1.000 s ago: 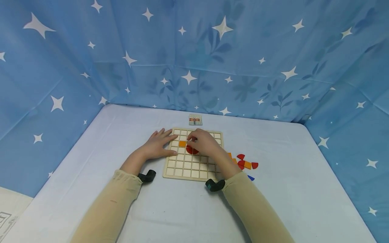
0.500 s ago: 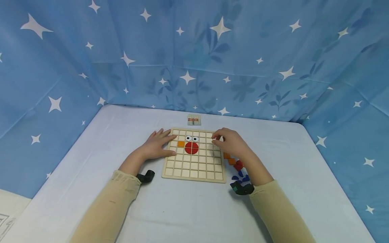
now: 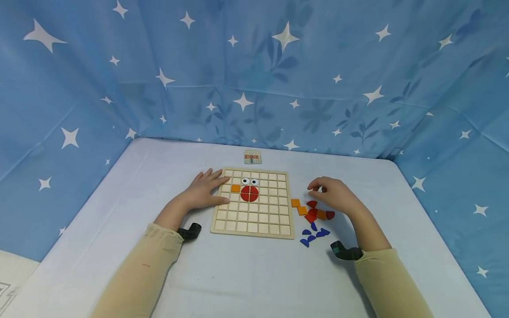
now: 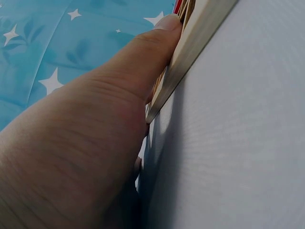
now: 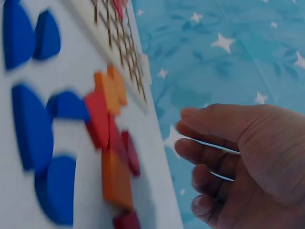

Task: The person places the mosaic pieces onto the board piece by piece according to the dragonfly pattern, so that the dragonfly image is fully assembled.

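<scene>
My left hand [image 3: 204,190] lies with spread fingers on the left edge of a wooden grid board [image 3: 252,235]. Up close in the left wrist view, the thumb [image 4: 138,57] rests over the board's rim [image 4: 190,59]. Set in the grid are a red circle [image 3: 249,193] of quarter pieces, two eye tiles [image 3: 245,181] above it and an orange square [image 3: 235,188] at its upper left. To the right of the board, my right hand [image 3: 334,193] hovers above loose pieces, fingers loosely bent. The right wrist view shows nothing between its thumb and fingers.
Red quarter-round pieces [image 3: 312,204] and orange squares [image 3: 302,210] lie beside the board's right edge. Nearer the front are several blue pieces [image 3: 311,238]. A small pattern card [image 3: 252,157] lies behind the board, before a blue starry curtain [image 3: 254,79].
My right hand has moved right from over the grid to beyond the loose pieces, uncovering the eye tiles and the whole red circle. The left hand has stayed on the board.
</scene>
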